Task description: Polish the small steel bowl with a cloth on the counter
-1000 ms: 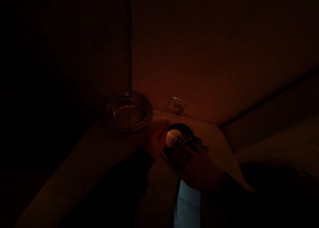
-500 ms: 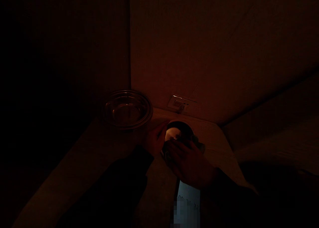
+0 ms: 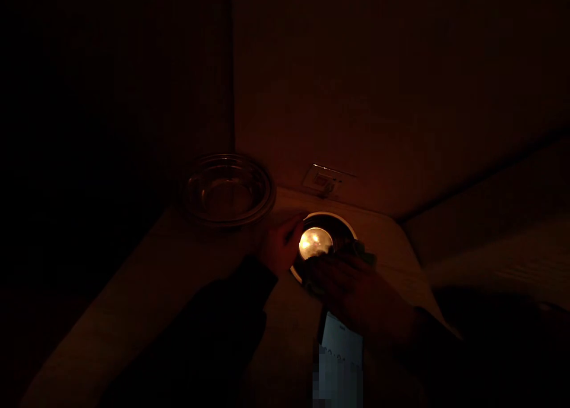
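Observation:
A round metal dish (image 3: 336, 221) sits near the table's far end, its rim and inner bottom shining in warm light. My left hand (image 3: 280, 244) grips the dish's left rim, thumb and fingers closed on it. Over the dish's near right part lies my right hand (image 3: 351, 280), its fingers pressed down onto a dark crumpled cloth (image 3: 367, 256). Most of the cloth is hidden under that hand, and the darkness blurs its edges.
Beyond my left hand stands a stack of shiny round bowls (image 3: 229, 221). A lit phone (image 3: 341, 360) lies below the dish. Behind the table (image 3: 378, 230), a wall socket (image 3: 329, 179) sits low on the wall. The room is very dark.
My right hand has slid right and slightly down with the cloth, uncovering more of the bright dish bottom. The left hand keeps hold of the rim. The view has shifted slightly.

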Motion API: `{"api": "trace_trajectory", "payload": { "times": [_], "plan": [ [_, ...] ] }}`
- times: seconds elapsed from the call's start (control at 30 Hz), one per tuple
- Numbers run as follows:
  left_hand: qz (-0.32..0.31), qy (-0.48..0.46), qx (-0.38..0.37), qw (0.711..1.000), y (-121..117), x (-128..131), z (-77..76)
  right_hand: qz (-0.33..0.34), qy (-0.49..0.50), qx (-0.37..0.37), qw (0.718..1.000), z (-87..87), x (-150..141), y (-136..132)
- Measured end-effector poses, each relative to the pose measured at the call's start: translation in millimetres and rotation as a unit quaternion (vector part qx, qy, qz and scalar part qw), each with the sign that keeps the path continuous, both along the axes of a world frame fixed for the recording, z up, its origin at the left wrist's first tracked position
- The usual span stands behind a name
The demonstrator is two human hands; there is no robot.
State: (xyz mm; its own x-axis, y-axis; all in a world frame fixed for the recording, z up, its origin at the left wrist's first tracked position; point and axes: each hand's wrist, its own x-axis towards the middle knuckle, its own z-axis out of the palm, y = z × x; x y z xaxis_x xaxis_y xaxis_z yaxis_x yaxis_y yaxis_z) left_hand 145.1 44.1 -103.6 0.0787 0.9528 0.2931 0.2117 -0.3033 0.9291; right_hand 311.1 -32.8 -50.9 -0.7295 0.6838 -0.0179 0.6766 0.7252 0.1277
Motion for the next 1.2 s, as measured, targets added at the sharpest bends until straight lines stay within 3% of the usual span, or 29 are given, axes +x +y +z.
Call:
{"api": "trace_trajectory", "payload": {
  "times": [0.37,0.57,0.8,1.0,1.2],
  "plan": [
    [-0.018,-0.034,-0.006,0.999,-3,5,6.8,-0.018,-0.010,-0.017,1.000,0.3,-7,0],
    [0.004,-0.022,0.014,1.000,-2,1,4.9,-0.031,0.025,-0.014,0.999,2.3,-23,6],
    [0.020,-0.015,0.013,1.000,-2,1,7.8,-0.019,0.003,-0.009,1.000,4.2,-7,2],
    [0.029,-0.023,0.020,0.999,-3,2,6.4,-0.024,0.035,-0.010,0.999,0.4,-19,7],
    [0.014,-0.018,0.021,1.000,-3,2,4.1,-0.030,0.012,-0.003,0.999,1.3,-9,2]
  ]
}}
